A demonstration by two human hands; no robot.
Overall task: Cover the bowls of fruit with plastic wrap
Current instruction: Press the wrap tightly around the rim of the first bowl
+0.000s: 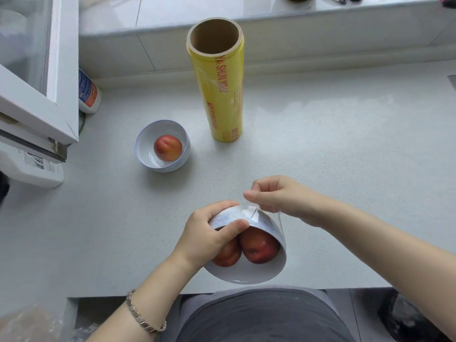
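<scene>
My left hand [209, 233] grips a white bowl [256, 272] by its rim, tilted with its mouth toward me, above the counter's front edge. Two red fruits [259, 246] lie inside it under clear plastic wrap [254, 214]. My right hand [278, 196] pinches the loose edge of that wrap at the bowl's far side. A second white bowl [148, 154] with one red fruit [168, 147] stands uncovered on the counter to the left. A tall yellow roll of plastic wrap [222, 90] stands upright behind.
The pale counter [333, 144] spreads to the right. A white cabinet door [39, 99] juts out at the left, with a white bottle [88, 95] behind it. A raised ledge [296, 25] runs along the back. Crumpled plastic [29, 324] lies at the bottom left.
</scene>
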